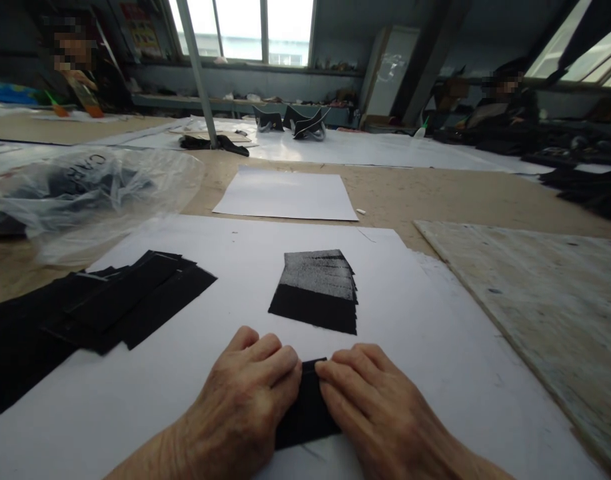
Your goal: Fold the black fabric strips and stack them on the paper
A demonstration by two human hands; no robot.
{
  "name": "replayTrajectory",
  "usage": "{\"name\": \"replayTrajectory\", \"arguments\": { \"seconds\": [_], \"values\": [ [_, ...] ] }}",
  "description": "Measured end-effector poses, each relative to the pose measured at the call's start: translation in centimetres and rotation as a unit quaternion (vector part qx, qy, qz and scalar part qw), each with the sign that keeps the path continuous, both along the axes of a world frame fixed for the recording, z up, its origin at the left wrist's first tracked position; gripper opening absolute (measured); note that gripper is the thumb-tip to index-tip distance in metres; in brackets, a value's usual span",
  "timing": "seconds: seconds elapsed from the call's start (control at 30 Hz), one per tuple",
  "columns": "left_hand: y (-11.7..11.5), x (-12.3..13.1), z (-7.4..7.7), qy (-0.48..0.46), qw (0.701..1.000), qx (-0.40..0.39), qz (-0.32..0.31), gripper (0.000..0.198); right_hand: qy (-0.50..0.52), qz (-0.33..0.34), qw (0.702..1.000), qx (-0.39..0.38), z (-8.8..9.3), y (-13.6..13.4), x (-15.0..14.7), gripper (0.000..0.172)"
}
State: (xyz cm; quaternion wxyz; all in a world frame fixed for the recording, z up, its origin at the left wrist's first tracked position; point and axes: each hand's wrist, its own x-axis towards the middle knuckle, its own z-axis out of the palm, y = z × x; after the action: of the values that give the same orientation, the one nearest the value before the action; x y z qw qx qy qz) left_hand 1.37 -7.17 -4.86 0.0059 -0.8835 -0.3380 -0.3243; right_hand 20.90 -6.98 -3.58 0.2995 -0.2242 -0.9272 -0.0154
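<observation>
In the head view, holds a small black piece [308,417] down on a large white sheet [410,333], with left hand [250,393] and right hand [372,400] at its sides, fingers bent and closed on its far corners. Has a fanned stack [315,293], black and grey, just beyond the hands, a black pile [120,307] to the left, and a board [535,293] at right on the worktop [395,193].
</observation>
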Motion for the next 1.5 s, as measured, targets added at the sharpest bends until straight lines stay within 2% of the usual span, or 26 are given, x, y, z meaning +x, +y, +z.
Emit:
{"name": "replayTrajectory", "arguments": {
  "seconds": [0.2,0.33,0.6,0.73,0.9,1.03,1.13,1.2,1.33,1.5],
  "values": [
    [-0.1,-0.1,0.3,0.002,1.000,-0.029,-0.009,0.023,-0.034,-0.031,0.998,0.047,-0.2,-0.5,-1.7,0.033],
    [0.1,-1.0,0.4,0.001,0.998,-0.040,-0.050,0.024,-0.014,-0.044,0.996,0.070,-0.8,-0.3,-1.8,0.032],
    [0.3,-3.7,0.2,-0.026,0.991,-0.096,-0.088,0.023,-0.020,-0.021,0.998,0.054,-1.1,0.2,-1.2,0.031],
    [0.2,-3.5,-0.4,-0.028,0.992,-0.073,-0.095,0.024,-0.050,-0.016,0.997,0.049,-1.1,0.3,-1.3,0.030],
    [0.0,-2.9,-0.1,-0.025,0.994,-0.064,-0.082,0.024,-0.086,-0.022,0.995,0.050,-0.2,0.2,-2.6,0.031],
    [-0.1,-2.7,0.1,-0.031,0.994,-0.070,-0.083,0.030,-0.044,-0.018,0.997,0.058,-0.4,0.1,-4.3,0.028],
    [-0.1,-3.0,0.0,-0.026,0.993,-0.069,-0.087,0.034,-0.010,-0.016,0.999,0.037,-0.9,0.2,-4.9,0.028],
    [-0.1,-3.6,0.1,-0.013,0.992,-0.089,-0.090,0.030,-0.005,0.005,1.000,0.008,-1.2,0.5,-4.8,0.028],
    [-0.3,-5.0,0.6,-0.055,0.986,-0.135,-0.080,0.026,0.004,0.034,0.998,-0.043,-1.4,1.0,-3.9,0.027],
    [-0.6,-5.6,0.5,-0.061,0.987,-0.136,-0.067,0.029,0.004,0.035,0.995,-0.089,-1.4,1.3,-3.6,0.032]
  ]
}}
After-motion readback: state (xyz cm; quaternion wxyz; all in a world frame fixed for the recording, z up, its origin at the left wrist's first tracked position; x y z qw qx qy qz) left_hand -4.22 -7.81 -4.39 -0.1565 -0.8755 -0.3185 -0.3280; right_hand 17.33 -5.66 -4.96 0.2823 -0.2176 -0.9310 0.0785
